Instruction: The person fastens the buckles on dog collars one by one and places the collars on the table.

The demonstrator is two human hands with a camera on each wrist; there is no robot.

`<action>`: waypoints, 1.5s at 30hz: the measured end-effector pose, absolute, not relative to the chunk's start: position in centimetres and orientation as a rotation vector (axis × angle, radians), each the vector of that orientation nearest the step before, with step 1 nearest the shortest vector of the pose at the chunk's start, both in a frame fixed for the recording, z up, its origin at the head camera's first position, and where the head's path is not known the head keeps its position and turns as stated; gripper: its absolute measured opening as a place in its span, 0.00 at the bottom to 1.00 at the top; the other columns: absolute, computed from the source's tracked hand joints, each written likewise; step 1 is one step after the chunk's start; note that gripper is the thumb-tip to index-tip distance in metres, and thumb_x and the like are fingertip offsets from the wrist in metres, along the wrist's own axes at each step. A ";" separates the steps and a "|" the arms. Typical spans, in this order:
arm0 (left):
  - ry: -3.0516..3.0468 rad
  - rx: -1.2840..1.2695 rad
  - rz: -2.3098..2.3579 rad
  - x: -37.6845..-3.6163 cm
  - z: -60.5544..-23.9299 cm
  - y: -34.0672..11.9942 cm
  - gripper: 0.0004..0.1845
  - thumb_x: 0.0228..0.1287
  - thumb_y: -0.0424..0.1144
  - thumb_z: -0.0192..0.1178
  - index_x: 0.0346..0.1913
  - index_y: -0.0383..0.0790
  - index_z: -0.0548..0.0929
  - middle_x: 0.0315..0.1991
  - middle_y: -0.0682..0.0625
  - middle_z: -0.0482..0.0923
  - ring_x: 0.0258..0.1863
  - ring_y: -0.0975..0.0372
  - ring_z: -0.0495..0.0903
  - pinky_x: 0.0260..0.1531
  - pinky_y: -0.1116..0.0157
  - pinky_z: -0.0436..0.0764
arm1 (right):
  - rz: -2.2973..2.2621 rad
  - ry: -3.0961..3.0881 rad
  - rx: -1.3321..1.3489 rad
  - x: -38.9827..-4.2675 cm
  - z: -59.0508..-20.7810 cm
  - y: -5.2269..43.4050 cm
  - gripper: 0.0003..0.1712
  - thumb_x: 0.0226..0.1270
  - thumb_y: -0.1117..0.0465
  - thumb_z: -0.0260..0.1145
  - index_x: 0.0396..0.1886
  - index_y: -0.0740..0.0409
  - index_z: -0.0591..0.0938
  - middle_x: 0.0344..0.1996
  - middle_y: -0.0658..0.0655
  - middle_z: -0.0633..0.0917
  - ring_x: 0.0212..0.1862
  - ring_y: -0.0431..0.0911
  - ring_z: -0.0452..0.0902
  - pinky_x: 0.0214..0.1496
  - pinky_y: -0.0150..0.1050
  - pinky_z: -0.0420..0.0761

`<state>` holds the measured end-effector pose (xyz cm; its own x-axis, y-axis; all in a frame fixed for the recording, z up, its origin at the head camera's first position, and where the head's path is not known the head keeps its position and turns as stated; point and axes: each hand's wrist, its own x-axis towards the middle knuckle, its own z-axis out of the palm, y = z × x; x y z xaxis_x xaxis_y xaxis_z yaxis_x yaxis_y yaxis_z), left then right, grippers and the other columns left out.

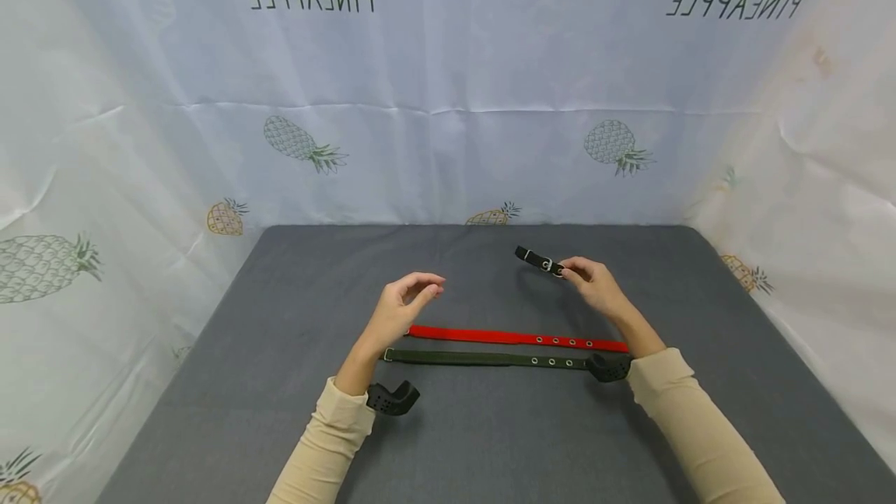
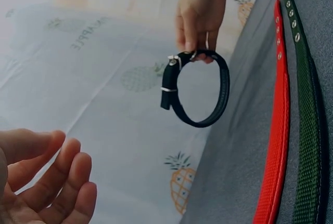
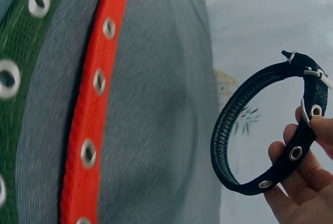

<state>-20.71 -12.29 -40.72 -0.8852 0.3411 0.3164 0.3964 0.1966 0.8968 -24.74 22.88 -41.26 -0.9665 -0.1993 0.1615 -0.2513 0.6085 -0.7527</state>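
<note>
My right hand (image 1: 593,286) pinches a black collar (image 3: 223,146) between thumb and fingers, beside its metal buckle. The collar is buckled into a loop and hangs above the table, its round shape plain in the left wrist view. My left hand (image 1: 406,306) is raised to the left with fingers loosely bent and nothing in them. Below the hands, a red collar (image 1: 483,335) lies stretched out flat, eyelets toward the right. Parallel to it and closer to me lies a dark green collar (image 1: 455,358), its right end hidden behind the right wrist camera.
The grey table (image 1: 280,379) spreads under both arms. A white curtain (image 1: 434,61) printed with pineapples hangs behind it and along both sides. Black wrist cameras, such as the left one (image 1: 393,399), jut out below each wrist over the table.
</note>
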 end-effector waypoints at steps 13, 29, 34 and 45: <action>-2.401 -0.725 -1.818 -20.8 -40.6 -12.3 0.13 0.72 0.37 0.54 0.53 0.34 0.80 0.48 0.37 0.82 0.44 0.74 0.80 0.52 0.73 0.79 | 1.099 -2.789 0.400 -25.5 -42.5 24.0 0.16 0.73 0.65 0.55 0.53 0.74 0.77 0.50 0.73 0.79 0.55 0.66 0.74 0.60 0.62 0.73; -2.402 -0.727 -1.805 -20.7 -40.7 -12.3 0.13 0.72 0.37 0.54 0.52 0.34 0.81 0.47 0.36 0.82 0.42 0.75 0.79 0.51 0.74 0.79 | 0.895 -2.800 0.460 -26.3 -44.0 23.9 0.12 0.68 0.69 0.59 0.46 0.73 0.82 0.45 0.70 0.80 0.46 0.62 0.77 0.41 0.50 0.78; -2.401 -0.724 -1.805 -20.7 -40.7 -12.3 0.13 0.72 0.37 0.54 0.52 0.34 0.81 0.47 0.36 0.82 0.42 0.74 0.79 0.51 0.74 0.79 | 0.888 -2.841 0.479 -26.3 -44.1 23.9 0.12 0.68 0.69 0.60 0.46 0.72 0.83 0.44 0.69 0.80 0.45 0.61 0.77 0.43 0.51 0.80; -2.408 -0.719 -1.797 -20.8 -40.8 -12.3 0.13 0.71 0.36 0.55 0.52 0.33 0.81 0.47 0.36 0.82 0.43 0.72 0.80 0.51 0.74 0.79 | 0.868 -2.893 0.440 -26.5 -44.9 23.2 0.08 0.62 0.66 0.67 0.39 0.65 0.87 0.39 0.66 0.87 0.41 0.58 0.81 0.42 0.50 0.81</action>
